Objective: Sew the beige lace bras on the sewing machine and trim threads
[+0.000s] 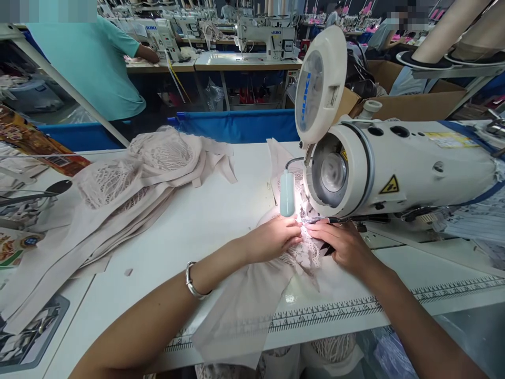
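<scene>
A pale pink lace bra piece [311,255] lies under the lit needle area of the sewing machine [398,163], its sheer wing [240,310] hanging over the table's front edge. With fingers curled and closed, my left hand [274,239] grips the lace just left of the needle. My right hand [343,245] rests on the lace at the right, fingers stretched out towards the needle; its thumb is hidden. A small dark pointed thing [327,248] shows beneath that hand, too covered to name. The machine's round front cover [321,87] stands raised, and a pale blue lamp [287,193] hangs beside the needle.
A stack of similar bras [158,163] lies on the table at left, near a brown snack packet [43,142]. A printed ruler tape [327,314] runs along the front edge. Beyond a blue cloth trough [236,126], a person in a turquoise shirt [87,68] sits at another machine.
</scene>
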### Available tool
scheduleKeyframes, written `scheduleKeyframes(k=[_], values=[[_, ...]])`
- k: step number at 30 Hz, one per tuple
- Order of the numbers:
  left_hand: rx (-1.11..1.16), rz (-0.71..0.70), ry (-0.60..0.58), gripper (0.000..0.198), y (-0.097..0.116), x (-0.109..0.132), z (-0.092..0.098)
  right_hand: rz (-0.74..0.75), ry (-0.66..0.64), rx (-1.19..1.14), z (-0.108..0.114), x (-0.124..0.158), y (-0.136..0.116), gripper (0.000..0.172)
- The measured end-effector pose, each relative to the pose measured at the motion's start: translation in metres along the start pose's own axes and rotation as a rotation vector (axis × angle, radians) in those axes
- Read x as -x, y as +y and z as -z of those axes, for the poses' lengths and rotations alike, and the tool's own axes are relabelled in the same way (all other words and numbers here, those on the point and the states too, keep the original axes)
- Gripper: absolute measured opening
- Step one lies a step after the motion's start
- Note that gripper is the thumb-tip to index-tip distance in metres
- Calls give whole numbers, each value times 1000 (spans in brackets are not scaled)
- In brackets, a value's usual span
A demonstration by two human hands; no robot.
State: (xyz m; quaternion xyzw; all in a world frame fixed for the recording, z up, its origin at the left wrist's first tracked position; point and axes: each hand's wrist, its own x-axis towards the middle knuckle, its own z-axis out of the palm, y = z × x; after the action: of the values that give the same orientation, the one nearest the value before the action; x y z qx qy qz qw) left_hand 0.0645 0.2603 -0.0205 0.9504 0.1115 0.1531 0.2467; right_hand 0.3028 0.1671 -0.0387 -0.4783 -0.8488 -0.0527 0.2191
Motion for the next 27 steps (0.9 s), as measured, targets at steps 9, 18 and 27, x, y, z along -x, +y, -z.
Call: scheduleKeyframes(k=[9,18,27], values=[[-142,-58,22,23,3,-1,-4,8,31,-27,2,0,-2,64],[-299,-61,9,31,-1,-1,-1,29,20,-17,-2,0,2,76],[-408,-86,29,25,0,1,-2,54,90,-93,0,-3,-2,62]])
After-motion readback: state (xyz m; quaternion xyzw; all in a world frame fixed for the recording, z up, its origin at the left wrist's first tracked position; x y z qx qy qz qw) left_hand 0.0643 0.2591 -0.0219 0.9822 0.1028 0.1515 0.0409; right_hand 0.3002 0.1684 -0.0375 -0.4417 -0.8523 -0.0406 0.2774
